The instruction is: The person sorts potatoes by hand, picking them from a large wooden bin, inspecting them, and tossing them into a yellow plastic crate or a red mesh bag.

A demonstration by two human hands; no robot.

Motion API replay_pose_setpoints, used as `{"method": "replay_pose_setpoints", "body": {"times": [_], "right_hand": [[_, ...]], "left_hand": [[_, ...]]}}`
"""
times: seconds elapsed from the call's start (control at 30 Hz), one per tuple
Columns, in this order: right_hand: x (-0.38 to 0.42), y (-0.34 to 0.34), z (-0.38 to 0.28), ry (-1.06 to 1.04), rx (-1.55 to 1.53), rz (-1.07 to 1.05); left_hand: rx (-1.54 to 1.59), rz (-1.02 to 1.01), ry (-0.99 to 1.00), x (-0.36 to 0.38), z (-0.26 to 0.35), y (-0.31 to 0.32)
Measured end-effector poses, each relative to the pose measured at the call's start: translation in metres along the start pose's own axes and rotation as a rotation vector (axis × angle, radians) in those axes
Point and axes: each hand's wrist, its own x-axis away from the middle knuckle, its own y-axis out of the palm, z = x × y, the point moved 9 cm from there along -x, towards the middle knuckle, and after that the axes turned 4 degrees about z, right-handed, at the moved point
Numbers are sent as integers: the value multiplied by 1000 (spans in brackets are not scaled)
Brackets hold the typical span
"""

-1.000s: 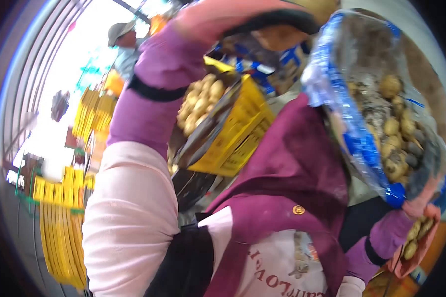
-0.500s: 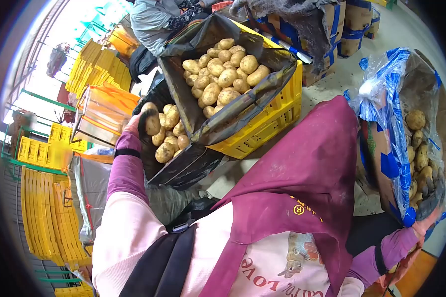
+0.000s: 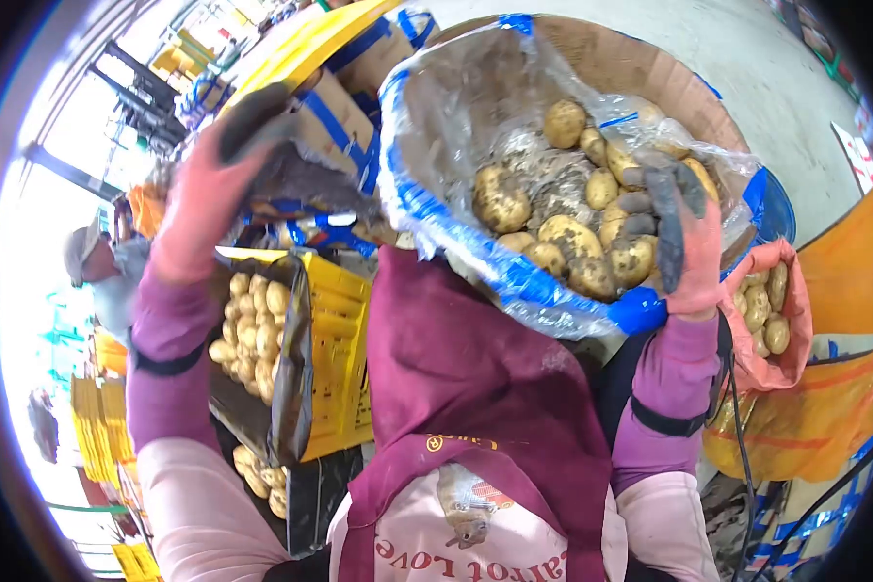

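"Potatoes (image 3: 572,240) — lumpy, oval, soil-smeared — inside the far right carton (image 3: 611,56), with crinkly clear liner (image 3: 427,97) and glossy blue tape (image 3: 640,308). And fingers?"

"Right hand (image 3: 687,233): gloved, dark fingers parted and bent over them, contact unclear. Left hand (image 3: 225,160): raised, too blurred to tell."

"Any writing?"

"'Love' on the pink shirt (image 3: 407,504), upside down; neighbouring word partly cut off by the maroon apron (image 3: 475,339)."

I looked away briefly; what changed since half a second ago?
The left hand rose forward, away from pale potatoes in the lower black bag; any release is unclear. The view turned. The right hand stays at the plastic-lined brown cardboard box.
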Motion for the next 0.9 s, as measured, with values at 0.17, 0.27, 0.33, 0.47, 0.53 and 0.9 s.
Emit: {"method": "replay_pose_setpoints", "body": {"times": [0.17, 0.27, 0.33, 0.47, 0.53, 0.9], "right_hand": [[-4, -3, -7, -14, -18, -38], [-3, -3, -26, -77, -50, 12], [-7, -9, -10, 106, -274, 34], [-15, -9, -1, 114, -226, -29], [-21, -6, -2, -21, -113, -92], [-21, -1, -4, -249, -76, -9]], "left_hand": [[-440, -649, 821, -50, 103, 241], [-822, -1042, 911, -40, 63, 356], [-941, -1249, 828, -36, 22, 398], [-801, -1264, 808, -30, -47, 427], [-924, -1725, 169, -8, -92, 409], [-450, -1166, 188, -42, -6, 364]]}}
